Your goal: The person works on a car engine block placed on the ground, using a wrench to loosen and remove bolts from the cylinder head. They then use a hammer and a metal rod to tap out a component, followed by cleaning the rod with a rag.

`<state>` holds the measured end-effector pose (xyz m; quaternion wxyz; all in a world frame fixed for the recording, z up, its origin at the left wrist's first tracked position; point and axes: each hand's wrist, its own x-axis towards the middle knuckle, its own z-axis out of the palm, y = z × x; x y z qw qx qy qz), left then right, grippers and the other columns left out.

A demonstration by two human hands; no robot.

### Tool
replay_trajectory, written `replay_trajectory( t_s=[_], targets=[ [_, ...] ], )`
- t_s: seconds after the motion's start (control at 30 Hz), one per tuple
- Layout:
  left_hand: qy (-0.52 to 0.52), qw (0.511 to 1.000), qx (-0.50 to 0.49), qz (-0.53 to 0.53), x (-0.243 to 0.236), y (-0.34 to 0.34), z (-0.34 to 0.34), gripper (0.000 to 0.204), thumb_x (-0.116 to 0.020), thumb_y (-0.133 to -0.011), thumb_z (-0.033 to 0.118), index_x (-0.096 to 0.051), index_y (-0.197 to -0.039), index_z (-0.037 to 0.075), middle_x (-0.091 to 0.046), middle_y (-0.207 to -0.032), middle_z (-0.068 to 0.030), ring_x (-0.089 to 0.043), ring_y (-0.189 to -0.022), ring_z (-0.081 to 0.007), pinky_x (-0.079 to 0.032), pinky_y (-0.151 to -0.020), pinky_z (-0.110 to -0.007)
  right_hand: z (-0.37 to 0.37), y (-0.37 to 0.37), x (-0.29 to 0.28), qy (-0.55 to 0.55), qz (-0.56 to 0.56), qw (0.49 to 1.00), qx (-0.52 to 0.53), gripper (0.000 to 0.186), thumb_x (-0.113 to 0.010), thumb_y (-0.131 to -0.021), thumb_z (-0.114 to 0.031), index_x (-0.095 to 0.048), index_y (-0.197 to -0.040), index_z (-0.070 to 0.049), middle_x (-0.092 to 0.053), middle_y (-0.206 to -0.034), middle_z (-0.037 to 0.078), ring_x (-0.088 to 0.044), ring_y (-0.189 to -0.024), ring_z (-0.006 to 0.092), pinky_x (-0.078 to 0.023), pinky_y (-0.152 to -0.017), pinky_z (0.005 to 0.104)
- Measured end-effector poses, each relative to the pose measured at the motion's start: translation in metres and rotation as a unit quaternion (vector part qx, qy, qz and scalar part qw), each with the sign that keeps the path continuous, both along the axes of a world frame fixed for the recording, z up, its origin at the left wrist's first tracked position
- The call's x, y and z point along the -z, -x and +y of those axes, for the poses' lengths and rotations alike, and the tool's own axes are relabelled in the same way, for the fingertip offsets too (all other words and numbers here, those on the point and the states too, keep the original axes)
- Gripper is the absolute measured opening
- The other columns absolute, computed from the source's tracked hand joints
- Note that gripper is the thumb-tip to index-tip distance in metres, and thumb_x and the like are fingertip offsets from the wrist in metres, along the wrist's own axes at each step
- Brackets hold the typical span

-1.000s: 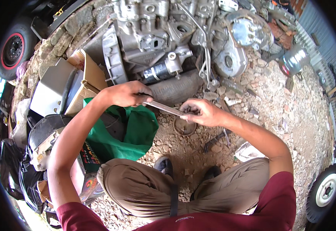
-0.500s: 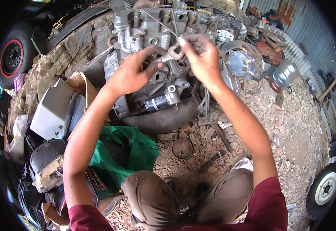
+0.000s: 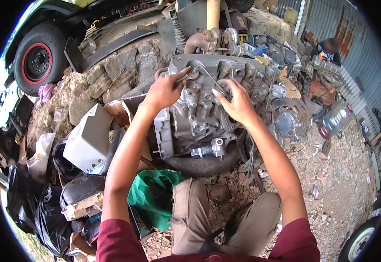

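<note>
A grey metal engine (image 3: 203,113) lies in front of me, with thin pipes across its top. My left hand (image 3: 167,87) is at its upper left, index finger stretched to the small ring head of a metal wrench (image 3: 193,73), thumb apart from it. My right hand (image 3: 236,102) is just right of centre on the engine top, fingers curled around what looks like the wrench's handle, mostly hidden. A cylindrical filter (image 3: 201,150) is on the engine's lower front.
A green bag (image 3: 149,196), cardboard and black plastic bags (image 3: 51,218) crowd the left, below a stone ledge (image 3: 112,70) and vehicle wheel (image 3: 35,63). At right are a water jug (image 3: 332,120) and gravel. Another person (image 3: 328,50) is by the corrugated wall.
Both hands rose from above my lap, carrying the wrench, onto the engine top. Since half a second ago they have spread slightly apart, and the view has tilted up toward the back.
</note>
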<state>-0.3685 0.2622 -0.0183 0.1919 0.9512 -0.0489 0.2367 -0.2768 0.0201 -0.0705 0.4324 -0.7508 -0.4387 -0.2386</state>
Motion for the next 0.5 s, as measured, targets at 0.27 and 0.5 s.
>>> replay_trajectory(
  t_s=[0.27, 0.5],
  targets=[
    [-0.049, 0.998, -0.004, 0.044, -0.012, -0.013, -0.002, 0.046, -0.053, -0.096, 0.026, -0.052, -0.141, 0.023, -0.07, -0.088, -0.0202, -0.066, -0.098, -0.0362, -0.033, -0.109, -0.049, 0.001, 0.009, 0.019, -0.026, 0.017, 0.999, 0.019, 0.043, -0.068, -0.089, -0.018, -0.055, -0.126, 0.001, -0.061, -0.121, 0.023, -0.059, -0.114, 0.0387, -0.048, -0.097, 0.0423],
    [-0.064, 0.995, 0.075, 0.003, -0.004, -0.031, 0.008, 0.048, -0.057, -0.094, 0.02, -0.051, -0.141, 0.015, -0.062, -0.104, -0.0307, -0.061, -0.098, -0.0459, -0.05, -0.084, -0.047, 0.003, 0.022, 0.015, -0.017, 0.051, 0.998, 0.042, 0.048, -0.066, -0.09, -0.027, -0.054, -0.127, 0.0, -0.057, -0.128, 0.024, -0.056, -0.118, 0.0424, -0.048, -0.098, 0.0455]
  ],
)
